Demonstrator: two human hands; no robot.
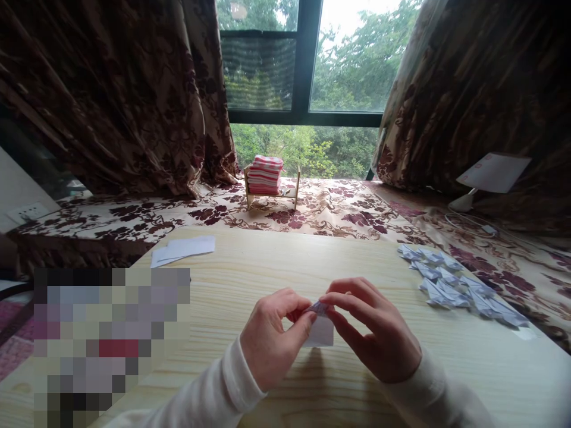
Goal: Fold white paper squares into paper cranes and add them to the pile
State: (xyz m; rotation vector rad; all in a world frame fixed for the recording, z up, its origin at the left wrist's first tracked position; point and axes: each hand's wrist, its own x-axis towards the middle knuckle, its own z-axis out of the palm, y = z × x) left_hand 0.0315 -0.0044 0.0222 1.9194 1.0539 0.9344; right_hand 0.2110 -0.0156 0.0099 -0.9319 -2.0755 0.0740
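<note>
A small white sheet of paper (322, 334) is held up between my two hands, just above the wooden table. Its upper edge is folded over into a slanted or pointed shape. My left hand (279, 333) pinches the paper's upper left side between thumb and fingers. On the other side, my right hand (377, 330) pinches the folded top right part with thumb and forefinger. My fingertips hide some of the fold. Several folded white paper pieces (441, 291) lie grouped at the table's right side.
Flat white paper sheets (185, 249) lie at the table's (263, 261) back left. Beyond its far edge, a small wooden rack (271, 194) holds folded pink-striped cloths (264, 175). A lamp (493, 172) stands at far right. A blurred patch covers the lower left.
</note>
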